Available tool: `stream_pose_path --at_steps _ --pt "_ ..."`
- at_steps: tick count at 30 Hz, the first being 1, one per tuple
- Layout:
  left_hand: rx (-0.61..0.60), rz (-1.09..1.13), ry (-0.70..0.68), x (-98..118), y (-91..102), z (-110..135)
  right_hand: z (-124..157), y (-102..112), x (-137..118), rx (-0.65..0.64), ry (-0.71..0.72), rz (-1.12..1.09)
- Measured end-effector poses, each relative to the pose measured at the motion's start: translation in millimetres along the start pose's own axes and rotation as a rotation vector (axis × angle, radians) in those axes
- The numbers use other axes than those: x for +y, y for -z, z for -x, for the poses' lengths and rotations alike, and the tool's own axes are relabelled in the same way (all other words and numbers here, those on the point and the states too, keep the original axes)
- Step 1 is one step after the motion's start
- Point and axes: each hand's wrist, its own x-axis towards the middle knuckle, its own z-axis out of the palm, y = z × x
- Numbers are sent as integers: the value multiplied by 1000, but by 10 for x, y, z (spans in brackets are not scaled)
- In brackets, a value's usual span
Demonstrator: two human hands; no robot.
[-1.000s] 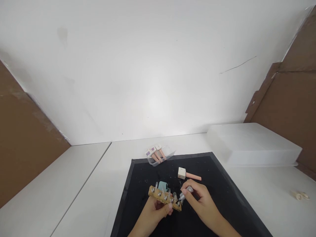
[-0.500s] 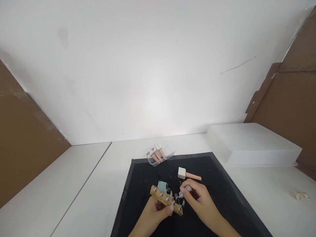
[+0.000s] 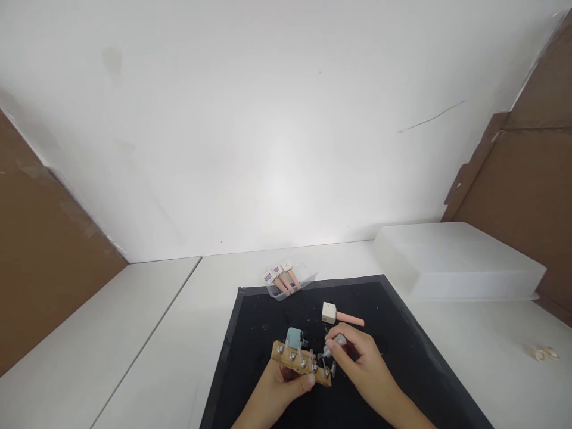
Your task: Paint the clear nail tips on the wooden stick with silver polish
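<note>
My left hand (image 3: 282, 386) is closed around a tan bar (image 3: 298, 362), its thumb along the near edge. Several shiny metal balls line the bar's face, with clear nail tips (image 3: 311, 357) standing up from them. My right hand (image 3: 357, 357) pinches a small pale grey tube (image 3: 336, 344) between thumb and fingertips. The tube's narrow end points down-left towards the bar's right end; whether it touches a nail tip, I cannot tell. Just behind the bar is a light teal item (image 3: 295, 337), partly hidden by it.
Beyond my right hand, a nail polish bottle (image 3: 329, 313) with a long pink cap lies on the black mat (image 3: 268, 319). A clear tray (image 3: 308, 275) at the mat's far edge holds more such bottles. At right are a white box (image 3: 473, 262) and small cream rings (image 3: 540, 354).
The bar has tilted slightly in my left hand, so the nail tips stand more upright and its left end sits a little lower. My right hand stays almost still.
</note>
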Motion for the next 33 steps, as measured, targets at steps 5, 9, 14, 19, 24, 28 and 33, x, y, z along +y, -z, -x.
stream_pose_path --at_steps 5,9,14,19,24,28,33 --pt "2 -6 14 -7 11 8 -12 9 -5 -4 -5 7" --pt "-6 -7 12 26 -4 18 -14 12 1 -1 -12 3" --pt "-12 -29 3 66 -29 45 -4 15 -5 7 -1 11" --pt "20 -33 2 67 -37 50 -3 14 3 27 5 16" --pt "15 -32 19 61 -33 46 -2 17 -9 43 14 0" --pt "14 -41 21 62 -28 46 -4 18 -12 28 -6 -5" --pt "19 -19 14 97 -56 56 -9 16 -4 25 -12 4"
